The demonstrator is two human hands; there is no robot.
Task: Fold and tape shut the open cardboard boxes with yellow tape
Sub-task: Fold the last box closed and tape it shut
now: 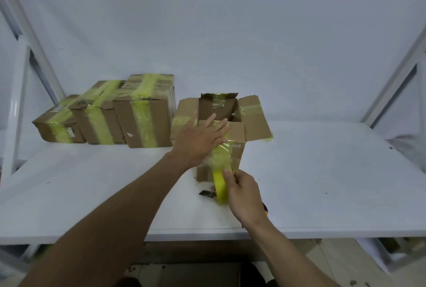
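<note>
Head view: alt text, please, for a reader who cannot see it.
A person's left hand rests flat on the near flap of an open cardboard box while the right hand holds a roll of yellow tape against the box's front. Three boxes already banded with yellow tape stand in a row to its left on a white table.

just the one camera here, worn on the person's head, facing forward and tilted well down over the white table [322, 183]. it sits close in: both bare forearms run up from the bottom edge. the left hand [198, 139] and the right hand [244, 192], gripping the tape roll [220, 186], sit near mid-frame at the untaped box [235, 131]. three taped boxes [103, 116] lie left of centre, farther back. the wide lens splays the frame posts [391, 74] outward; floor [334, 263] shows below the table's near edge.
</note>
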